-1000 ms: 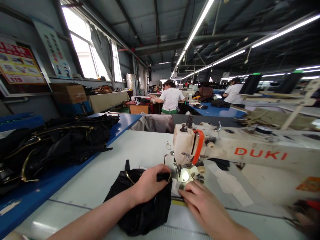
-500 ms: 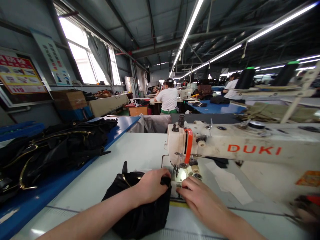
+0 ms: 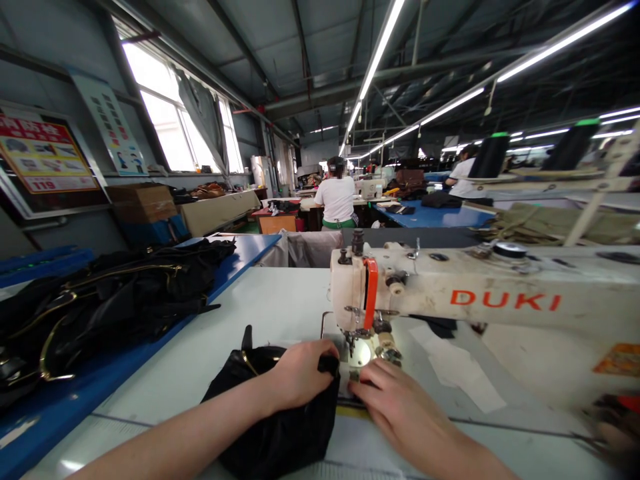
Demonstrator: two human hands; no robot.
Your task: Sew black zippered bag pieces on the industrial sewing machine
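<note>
The step in hand looks like positioning work at the sewing machine (image 3: 420,290): the black zippered bag piece (image 3: 283,430) rests on the surface (image 3: 285,297), near the lit needle plate (image 3: 361,353). The left hand (image 3: 306,375) pinches its upper edge; the right hand (image 3: 397,403) curls close by (whether it grips anything, I cannot tell). The next move seems to call for 2 steady hands and a flat edge.

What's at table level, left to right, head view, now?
Pile of black fabric pieces with gold zippers → left hand, gripping a black fabric piece → right hand → pale flat strip.
</note>
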